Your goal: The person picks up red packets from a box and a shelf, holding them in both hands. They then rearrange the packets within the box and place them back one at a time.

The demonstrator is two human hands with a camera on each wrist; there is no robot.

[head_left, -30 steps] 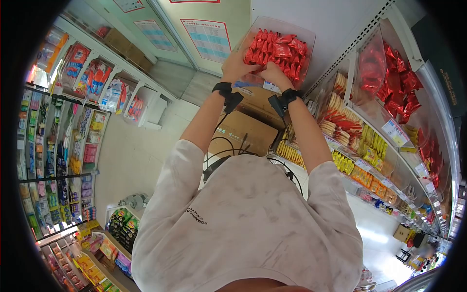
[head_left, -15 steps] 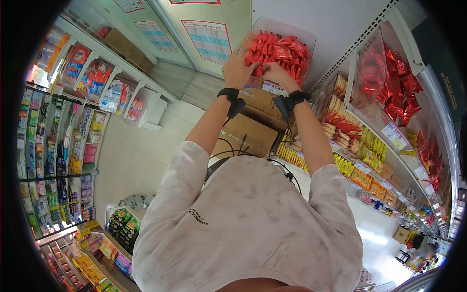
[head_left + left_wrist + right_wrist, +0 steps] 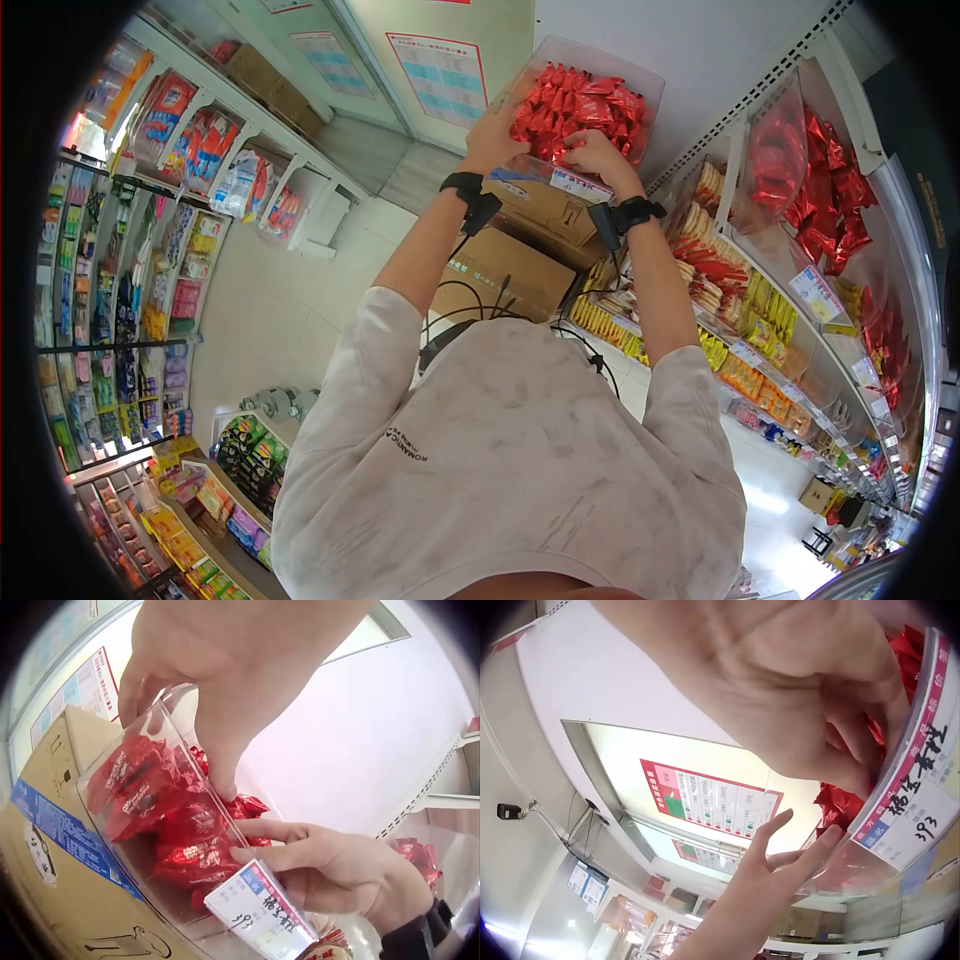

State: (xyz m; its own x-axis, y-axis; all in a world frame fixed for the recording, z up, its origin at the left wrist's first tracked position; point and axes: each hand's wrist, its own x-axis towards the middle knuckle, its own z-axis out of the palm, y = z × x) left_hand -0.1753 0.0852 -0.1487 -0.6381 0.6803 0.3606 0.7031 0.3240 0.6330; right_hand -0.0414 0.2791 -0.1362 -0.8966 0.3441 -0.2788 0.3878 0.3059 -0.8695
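Observation:
In the head view, a clear plastic bin (image 3: 645, 150) full of shiny red snack packets (image 3: 575, 95) stands at the top centre. My left hand (image 3: 492, 140) is at its left side. The left wrist view has that hand (image 3: 225, 667) straddling the bin's rim, fingers outside the corner and thumb inside over the packets. My right hand (image 3: 600, 158) reaches in over the front wall, by a handwritten price tag (image 3: 262, 907). Its thumb and index finger (image 3: 274, 829) close about a red packet (image 3: 260, 841); in the right wrist view the other fingers are partly buried among packets.
Cardboard boxes (image 3: 520, 265) stand below the bin. On the right, shelves hold wrapped snacks (image 3: 700, 265) and another bin of red packets (image 3: 830, 190). Racks of goods (image 3: 120, 270) line the left. Black cables (image 3: 500, 300) hang before the person's body.
My right hand has moved right along the bin's front, widening the gap between the hands. The left hand stays at the bin's left side. The head view has shifted slightly.

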